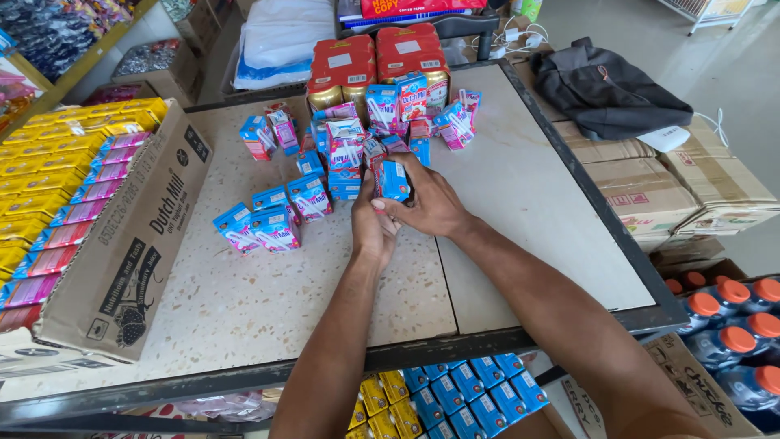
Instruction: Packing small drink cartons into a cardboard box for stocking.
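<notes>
Both hands meet near the middle of the speckled tabletop [244, 301]. The right hand [429, 203] is curled around a small blue drink carton [395, 180], its fingers closed over the carton's far side. The left hand [372, 228] presses against it from below, thumb up beside the carton; whether it grips the carton too is hard to tell.

Just behind and left of the hands lies a loose scatter of blue and pink cartons [325, 175], some upright, some tipped. Beyond them stand two red shrink-wrapped packs of gold cans [374, 65].

At the left, an open brown cardboard box [122, 260] leans on the tabletop, showing rows of yellow and pink cartons; its far end is cut off. A dark bag [605, 89] rests on stacked cardboard boxes at the right. Orange-capped bottles [731, 325] show at the lower right, partly cut off.
</notes>
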